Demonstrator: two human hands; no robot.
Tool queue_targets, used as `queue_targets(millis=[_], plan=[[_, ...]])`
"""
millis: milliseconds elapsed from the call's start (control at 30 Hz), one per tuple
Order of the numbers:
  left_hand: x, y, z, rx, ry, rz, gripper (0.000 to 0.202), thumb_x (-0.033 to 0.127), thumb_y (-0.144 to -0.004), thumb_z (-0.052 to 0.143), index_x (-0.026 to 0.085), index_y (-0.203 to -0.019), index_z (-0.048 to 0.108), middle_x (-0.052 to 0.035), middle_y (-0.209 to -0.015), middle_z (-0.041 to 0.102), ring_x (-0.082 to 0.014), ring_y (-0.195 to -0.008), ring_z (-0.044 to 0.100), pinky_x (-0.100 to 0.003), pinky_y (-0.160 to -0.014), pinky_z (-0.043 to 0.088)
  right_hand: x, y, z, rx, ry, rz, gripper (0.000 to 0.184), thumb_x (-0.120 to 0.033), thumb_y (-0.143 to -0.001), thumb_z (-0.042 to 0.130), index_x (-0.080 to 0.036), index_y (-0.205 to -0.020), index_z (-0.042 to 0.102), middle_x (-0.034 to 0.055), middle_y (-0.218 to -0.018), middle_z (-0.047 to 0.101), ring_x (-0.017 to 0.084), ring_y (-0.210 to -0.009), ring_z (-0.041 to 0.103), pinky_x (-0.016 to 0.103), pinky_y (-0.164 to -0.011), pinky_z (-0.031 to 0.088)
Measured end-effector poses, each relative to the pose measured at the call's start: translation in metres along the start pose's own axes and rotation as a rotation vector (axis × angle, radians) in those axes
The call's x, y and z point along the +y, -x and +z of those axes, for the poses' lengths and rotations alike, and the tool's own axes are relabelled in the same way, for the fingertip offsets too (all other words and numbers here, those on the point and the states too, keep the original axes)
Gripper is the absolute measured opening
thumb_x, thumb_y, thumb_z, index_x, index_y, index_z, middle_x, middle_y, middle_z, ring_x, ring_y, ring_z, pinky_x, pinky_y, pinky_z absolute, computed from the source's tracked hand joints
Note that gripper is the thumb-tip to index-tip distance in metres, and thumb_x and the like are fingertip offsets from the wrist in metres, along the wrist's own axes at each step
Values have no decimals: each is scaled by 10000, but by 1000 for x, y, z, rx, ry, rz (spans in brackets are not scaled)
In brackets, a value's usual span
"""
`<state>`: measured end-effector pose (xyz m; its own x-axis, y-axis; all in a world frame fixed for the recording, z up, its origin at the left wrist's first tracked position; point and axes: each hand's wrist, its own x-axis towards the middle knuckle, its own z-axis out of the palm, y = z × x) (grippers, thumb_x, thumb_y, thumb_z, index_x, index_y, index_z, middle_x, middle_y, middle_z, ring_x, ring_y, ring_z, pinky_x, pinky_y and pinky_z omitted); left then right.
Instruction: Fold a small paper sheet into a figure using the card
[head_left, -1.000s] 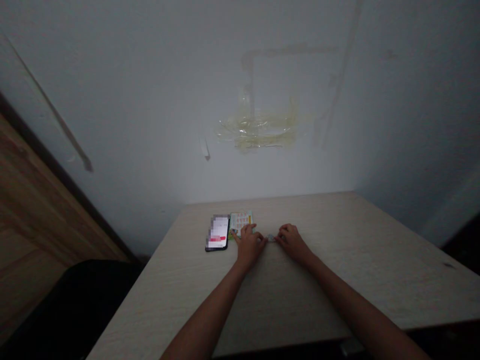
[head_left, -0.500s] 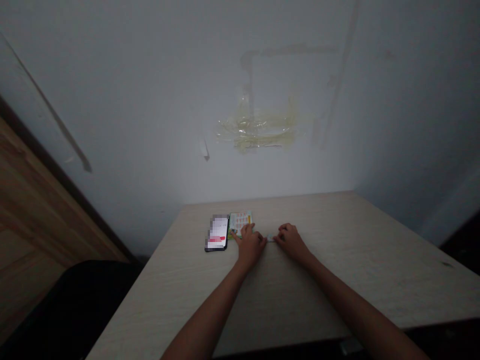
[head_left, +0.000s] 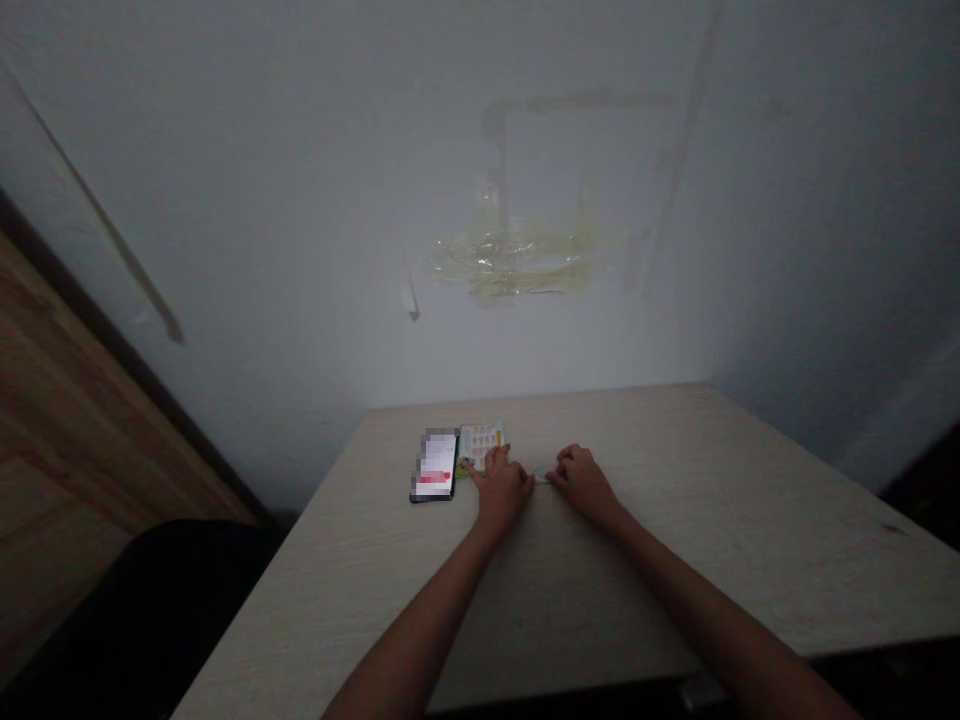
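A small flat pale piece, perhaps paper (head_left: 540, 475), lies on the table between my hands. My left hand (head_left: 501, 492) has its thumb and forefinger together at the piece's left edge, while its outer fingers spread over the near edge of a printed card or booklet (head_left: 481, 440). On the other side, my right hand (head_left: 585, 485) pinches the piece's right edge between thumb and forefinger, the other fingers curled. Both hands cover parts of the piece, so its full shape is hidden. The printed sheet is white and green with rows of small marks.
A phone (head_left: 436, 465) with a lit, partly blurred screen lies left of the booklet. The pale wooden table (head_left: 360, 580) meets a wall (head_left: 300, 250) bearing old clear tape (head_left: 517, 265). A black chair-like shape (head_left: 150, 600) stands at the left, beside a wooden panel (head_left: 52, 400).
Both hands stay nearly in place. Slightly more of the pale piece shows between the fingers, and the right fingers have shifted very little.
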<state>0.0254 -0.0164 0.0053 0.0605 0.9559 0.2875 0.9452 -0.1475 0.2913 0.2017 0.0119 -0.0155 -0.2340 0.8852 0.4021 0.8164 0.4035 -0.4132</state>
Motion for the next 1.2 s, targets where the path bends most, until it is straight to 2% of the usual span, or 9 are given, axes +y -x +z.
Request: queue_targets(millis=[200, 467, 533, 633, 767, 1200], plan=[[-1, 1, 3, 32, -3, 21, 194, 389, -858, 613, 230, -867, 724, -84, -1446, 480, -314, -1366, 333, -730, -1093, 25, -3, 0, -3, -16, 34, 2, 175, -320, -834, 675, -180, -733, 700, 124, -975, 621, 255, -957, 541, 362, -861, 454], [1, 1, -3, -1, -18, 14, 176, 367, -865, 600, 235, -902, 710, -91, -1460, 461, -318, -1377, 321, -745, -1086, 37, -4, 0, 0, -17, 115, -23, 161, -311, -856, 639, -172, -790, 687, 135, -968, 612, 259, -952, 536, 366, -855, 440], [0, 1, -3, 5, -5, 25, 173, 367, -861, 609, 266, -968, 701, -83, -1456, 462, -313, -1379, 319, -744, -1086, 48, -3, 1, 1, -9, 111, -33, 151, -304, -868, 622, -167, -839, 680, 135, -993, 610, 261, -974, 527, 369, -865, 434], [-5, 0, -1, 15, 39, 67, 239, 375, -859, 622, 375, -1093, 673, -55, -1471, 442, -313, -1394, 301, -766, -1064, 50, -1, 4, 1, 3, 83, -65, 158, -308, -893, 592, -167, -887, 663, 123, -1010, 607, 250, -980, 519, 365, -880, 427], [-9, 0, 4, 13, 40, 96, 210, 393, -862, 626, 441, -1053, 698, -33, -1485, 427, -323, -1400, 295, -778, -1050, 27, 1, 6, -1, 7, 42, -68, 152, -301, -897, 589, -166, -867, 653, 105, -987, 607, 235, -970, 522, 355, -891, 422], [-11, -3, 10, 29, 68, 78, 190, 482, -844, 633, 414, -987, 738, -29, -1470, 460, -320, -1390, 316, -754, -1075, -2, -1, 6, 1, 7, 43, -22, 163, -335, -857, 640, -174, -832, 655, 97, -987, 606, 231, -969, 527, 342, -877, 413]])
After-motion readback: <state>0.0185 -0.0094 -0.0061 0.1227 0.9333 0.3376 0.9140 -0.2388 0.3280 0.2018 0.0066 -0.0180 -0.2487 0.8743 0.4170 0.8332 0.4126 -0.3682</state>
